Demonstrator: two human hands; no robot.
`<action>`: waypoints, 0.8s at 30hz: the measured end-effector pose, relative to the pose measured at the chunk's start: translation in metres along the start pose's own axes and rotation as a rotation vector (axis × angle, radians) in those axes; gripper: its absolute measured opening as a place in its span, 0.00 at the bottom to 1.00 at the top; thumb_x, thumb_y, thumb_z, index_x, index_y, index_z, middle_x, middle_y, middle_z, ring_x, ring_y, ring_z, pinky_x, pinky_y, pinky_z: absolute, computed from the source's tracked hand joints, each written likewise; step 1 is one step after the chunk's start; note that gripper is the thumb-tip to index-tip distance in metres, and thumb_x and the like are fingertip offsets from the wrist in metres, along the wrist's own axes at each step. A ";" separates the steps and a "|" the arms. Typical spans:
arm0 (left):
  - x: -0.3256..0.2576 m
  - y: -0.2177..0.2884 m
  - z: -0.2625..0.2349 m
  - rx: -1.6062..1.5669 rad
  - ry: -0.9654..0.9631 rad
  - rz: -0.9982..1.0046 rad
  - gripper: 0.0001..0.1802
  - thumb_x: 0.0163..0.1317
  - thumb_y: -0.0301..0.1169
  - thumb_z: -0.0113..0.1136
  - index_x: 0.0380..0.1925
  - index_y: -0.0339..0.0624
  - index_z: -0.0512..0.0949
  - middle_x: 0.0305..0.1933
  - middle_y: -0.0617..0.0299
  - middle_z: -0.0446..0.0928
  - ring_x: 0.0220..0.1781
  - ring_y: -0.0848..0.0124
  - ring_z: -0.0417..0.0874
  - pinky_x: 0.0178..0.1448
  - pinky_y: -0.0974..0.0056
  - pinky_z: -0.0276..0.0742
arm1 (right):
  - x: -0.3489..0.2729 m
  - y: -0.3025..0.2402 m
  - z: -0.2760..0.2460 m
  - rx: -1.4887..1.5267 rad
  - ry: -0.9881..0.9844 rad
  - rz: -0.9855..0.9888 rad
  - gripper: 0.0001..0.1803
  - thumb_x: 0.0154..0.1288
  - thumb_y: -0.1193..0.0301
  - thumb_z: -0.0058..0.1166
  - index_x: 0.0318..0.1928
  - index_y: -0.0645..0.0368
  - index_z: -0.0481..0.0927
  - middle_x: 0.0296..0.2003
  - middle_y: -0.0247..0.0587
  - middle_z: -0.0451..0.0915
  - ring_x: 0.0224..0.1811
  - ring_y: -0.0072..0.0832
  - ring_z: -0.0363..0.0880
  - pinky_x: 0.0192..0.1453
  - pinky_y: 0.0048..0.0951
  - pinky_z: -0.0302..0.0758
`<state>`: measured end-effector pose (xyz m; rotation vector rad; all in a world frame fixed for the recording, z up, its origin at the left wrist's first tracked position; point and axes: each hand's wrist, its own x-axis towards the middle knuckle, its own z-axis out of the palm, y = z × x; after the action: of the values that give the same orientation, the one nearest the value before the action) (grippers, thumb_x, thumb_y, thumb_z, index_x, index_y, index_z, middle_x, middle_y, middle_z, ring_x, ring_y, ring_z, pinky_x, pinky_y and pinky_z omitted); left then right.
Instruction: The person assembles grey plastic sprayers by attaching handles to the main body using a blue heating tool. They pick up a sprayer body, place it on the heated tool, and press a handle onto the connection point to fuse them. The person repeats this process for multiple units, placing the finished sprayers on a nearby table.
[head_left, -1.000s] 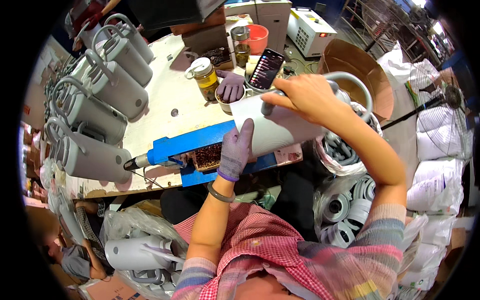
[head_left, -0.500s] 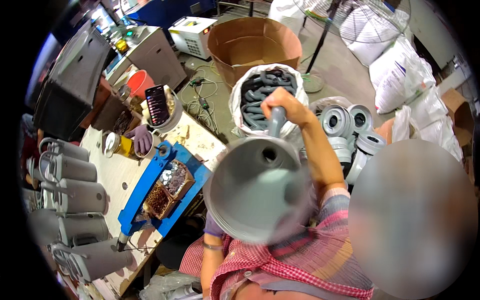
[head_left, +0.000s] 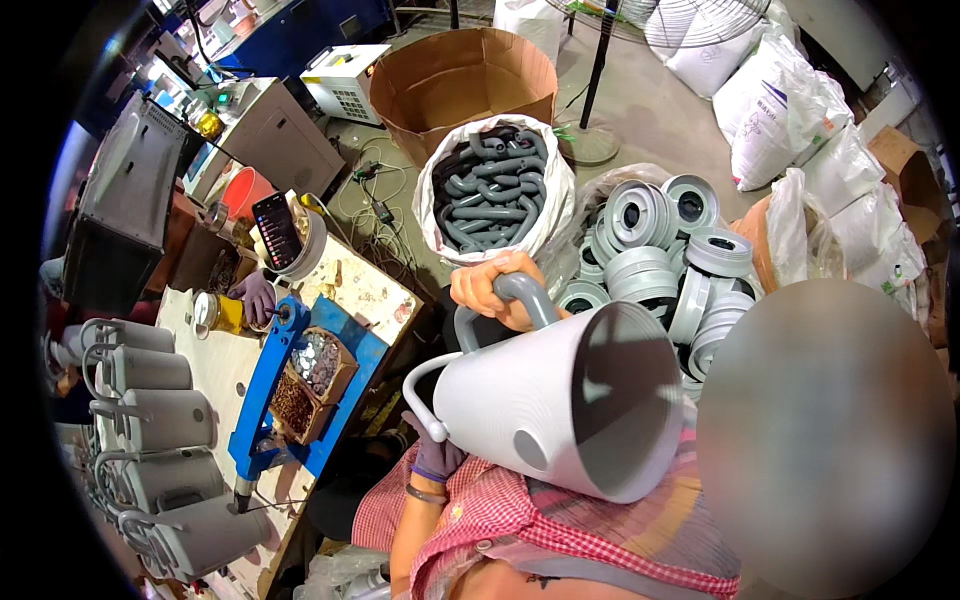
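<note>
A large pale grey plastic can (head_left: pixel 560 400) is held up in front of my chest, its wide open end turned toward me and to the right. My right hand (head_left: pixel 483 288), bare, is closed around the darker grey curved handle (head_left: pixel 528 292) at the top of the can. A thin white loop sticks out at the can's left side. My left hand (head_left: pixel 436 455), in a purple glove, grips the can from underneath at its lower left.
A white sack of grey curved handles (head_left: pixel 495 190) stands just beyond the can, with a pile of grey round lids (head_left: pixel 650 240) to its right. A cardboard box (head_left: pixel 460 75) stands behind. On the workbench at left are a blue tray (head_left: pixel 262 385), screw boxes and a row of grey cans (head_left: pixel 150 440).
The can has come off the bench and now hangs in front of me, open end facing me. My view has swung right, from the bench toward the sacks.
</note>
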<state>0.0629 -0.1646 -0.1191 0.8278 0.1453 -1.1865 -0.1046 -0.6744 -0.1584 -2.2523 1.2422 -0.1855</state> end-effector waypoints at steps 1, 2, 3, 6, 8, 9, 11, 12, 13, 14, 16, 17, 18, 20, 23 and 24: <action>0.008 -0.003 0.002 0.064 0.048 0.026 0.56 0.58 0.77 0.42 0.74 0.45 0.57 0.73 0.55 0.65 0.71 0.57 0.70 0.72 0.50 0.70 | 0.003 0.009 0.001 -0.061 0.040 0.011 0.22 0.73 0.53 0.41 0.43 0.61 0.74 0.42 0.45 0.76 0.49 0.31 0.69 0.54 0.34 0.66; 0.016 -0.011 0.007 0.126 0.099 0.056 0.54 0.60 0.74 0.46 0.74 0.44 0.57 0.73 0.55 0.64 0.71 0.57 0.70 0.72 0.50 0.70 | 0.002 0.018 0.006 -0.098 0.083 0.023 0.22 0.73 0.53 0.41 0.45 0.61 0.74 0.43 0.45 0.76 0.51 0.31 0.69 0.55 0.34 0.66; 0.015 -0.017 0.014 0.172 0.177 0.110 0.53 0.62 0.72 0.49 0.74 0.44 0.57 0.74 0.55 0.64 0.71 0.57 0.70 0.72 0.51 0.70 | 0.013 0.018 0.009 -0.131 0.114 0.004 0.23 0.73 0.52 0.41 0.46 0.62 0.74 0.45 0.46 0.76 0.52 0.31 0.69 0.56 0.34 0.66; 0.023 -0.023 0.042 0.421 0.029 0.502 0.32 0.72 0.46 0.55 0.69 0.41 0.61 0.66 0.57 0.69 0.66 0.64 0.73 0.68 0.57 0.73 | 0.063 0.040 -0.020 -0.122 0.310 -0.046 0.24 0.73 0.52 0.42 0.51 0.62 0.74 0.49 0.47 0.77 0.57 0.32 0.68 0.61 0.34 0.66; 0.025 -0.008 0.047 0.812 0.138 0.639 0.26 0.73 0.40 0.54 0.65 0.40 0.63 0.60 0.59 0.73 0.61 0.67 0.75 0.65 0.59 0.75 | 0.094 0.087 -0.070 -0.053 0.538 -0.067 0.26 0.73 0.52 0.42 0.54 0.62 0.74 0.52 0.48 0.77 0.60 0.33 0.68 0.63 0.33 0.66; 0.021 -0.003 0.047 0.707 0.151 0.664 0.26 0.73 0.40 0.53 0.64 0.40 0.64 0.59 0.59 0.74 0.60 0.68 0.76 0.65 0.59 0.74 | 0.108 0.111 -0.097 -0.017 0.642 -0.102 0.26 0.73 0.51 0.42 0.56 0.62 0.74 0.54 0.48 0.77 0.62 0.33 0.68 0.65 0.33 0.66; 0.011 0.006 0.045 0.481 0.175 0.728 0.24 0.73 0.40 0.52 0.62 0.38 0.66 0.57 0.59 0.75 0.59 0.69 0.77 0.65 0.60 0.74 | 0.121 0.173 -0.149 0.127 0.735 -0.254 0.28 0.73 0.51 0.42 0.59 0.62 0.74 0.57 0.49 0.77 0.65 0.33 0.67 0.67 0.33 0.65; 0.007 0.019 0.055 0.575 0.217 0.762 0.24 0.73 0.40 0.52 0.62 0.38 0.66 0.57 0.58 0.76 0.59 0.68 0.77 0.65 0.60 0.74 | 0.107 0.223 -0.172 0.284 0.659 -0.291 0.29 0.73 0.51 0.42 0.60 0.62 0.74 0.58 0.49 0.77 0.66 0.34 0.67 0.69 0.33 0.65; -0.009 0.018 0.041 0.594 0.289 0.756 0.25 0.70 0.37 0.55 0.62 0.37 0.68 0.58 0.57 0.76 0.59 0.67 0.77 0.65 0.60 0.74 | 0.100 0.222 -0.152 0.757 0.193 0.102 0.39 0.64 0.39 0.46 0.64 0.54 0.72 0.60 0.46 0.76 0.63 0.40 0.70 0.64 0.41 0.69; -0.033 0.011 0.025 0.582 0.384 0.764 0.25 0.67 0.34 0.58 0.61 0.35 0.69 0.59 0.55 0.77 0.60 0.65 0.78 0.65 0.59 0.74 | 0.102 0.197 -0.139 1.019 -0.188 0.623 0.49 0.55 0.27 0.50 0.68 0.47 0.70 0.62 0.43 0.75 0.60 0.46 0.73 0.59 0.49 0.73; -0.053 0.025 0.027 0.886 0.517 0.802 0.26 0.64 0.32 0.61 0.61 0.35 0.70 0.59 0.54 0.77 0.60 0.63 0.78 0.65 0.59 0.74 | 0.087 0.196 -0.164 0.775 -0.044 0.819 0.41 0.47 0.33 0.62 0.57 0.43 0.77 0.47 0.37 0.78 0.42 0.35 0.73 0.48 0.35 0.75; -0.068 0.044 0.045 1.220 0.610 0.837 0.26 0.65 0.34 0.61 0.61 0.35 0.70 0.59 0.54 0.76 0.59 0.62 0.78 0.64 0.58 0.74 | 0.076 0.195 -0.177 0.738 0.099 0.743 0.36 0.53 0.42 0.64 0.58 0.47 0.77 0.51 0.38 0.78 0.48 0.35 0.76 0.52 0.37 0.77; -0.076 0.034 0.014 1.011 0.666 0.882 0.24 0.65 0.32 0.60 0.59 0.35 0.72 0.57 0.52 0.77 0.58 0.61 0.80 0.62 0.58 0.76 | 0.082 0.184 -0.189 0.902 0.005 0.481 0.33 0.59 0.46 0.62 0.60 0.50 0.76 0.54 0.40 0.78 0.52 0.36 0.77 0.57 0.39 0.76; -0.107 0.046 0.026 0.944 0.800 0.954 0.21 0.66 0.33 0.56 0.56 0.34 0.74 0.54 0.53 0.79 0.55 0.62 0.81 0.60 0.60 0.77 | 0.067 0.107 -0.189 1.128 -0.087 0.206 0.28 0.68 0.51 0.56 0.60 0.57 0.74 0.55 0.41 0.77 0.58 0.35 0.76 0.63 0.41 0.73; -0.145 0.034 -0.035 0.852 0.971 1.014 0.20 0.69 0.37 0.54 0.54 0.33 0.75 0.53 0.55 0.80 0.54 0.66 0.81 0.58 0.61 0.77 | 0.029 -0.061 -0.187 0.968 -0.140 -0.038 0.28 0.77 0.52 0.45 0.63 0.63 0.70 0.59 0.44 0.74 0.65 0.36 0.71 0.70 0.38 0.66; -0.152 0.034 -0.041 0.840 0.977 1.049 0.21 0.69 0.37 0.55 0.55 0.33 0.74 0.53 0.54 0.80 0.54 0.66 0.81 0.59 0.61 0.77 | 0.043 -0.064 -0.175 0.780 -0.240 -0.200 0.32 0.79 0.51 0.40 0.69 0.64 0.66 0.65 0.48 0.72 0.68 0.38 0.69 0.74 0.36 0.61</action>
<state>0.0432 -0.0188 -0.0534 1.8664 -0.0228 0.2849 -0.0979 -0.7532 0.0158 -1.6427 0.6503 -0.3853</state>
